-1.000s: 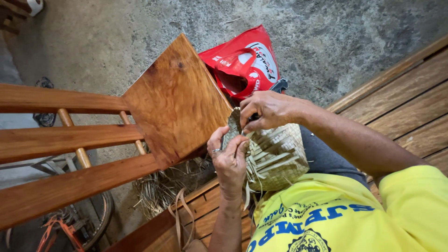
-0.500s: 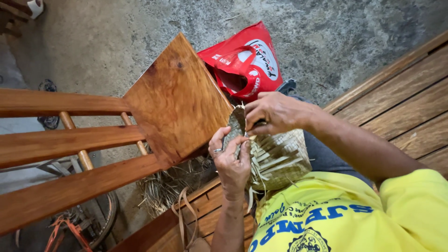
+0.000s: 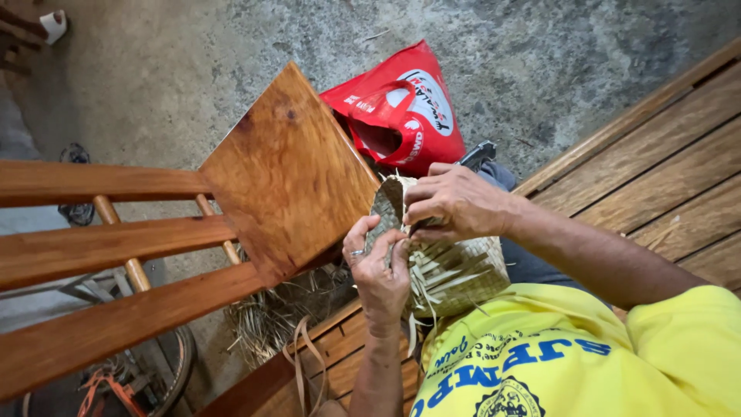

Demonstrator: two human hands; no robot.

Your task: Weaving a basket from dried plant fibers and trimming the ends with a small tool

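Note:
A half-woven basket of dry palm-leaf strips point(image 3: 457, 272) rests on my lap, with loose strip ends sticking out below it. My left hand point(image 3: 380, 272), a ring on one finger, grips the weave's left side next to its raised flap. From the right, my right hand point(image 3: 455, 202) closes over the upper edge, its fingers pinching strips there. Both hands touch each other at the weave. What lies under the right fingers is hidden.
A wooden chair seat point(image 3: 285, 170) with slatted rails stands just left of my hands. A red plastic bag point(image 3: 401, 116) lies open on the concrete floor beyond. Dry leaf strips point(image 3: 282, 309) pile under the chair. Wooden bench planks point(image 3: 664, 177) run on the right.
My right hand has slid down over the top edge of the weave. The raised flap has folded lower, and the left hand has shifted its grip slightly.

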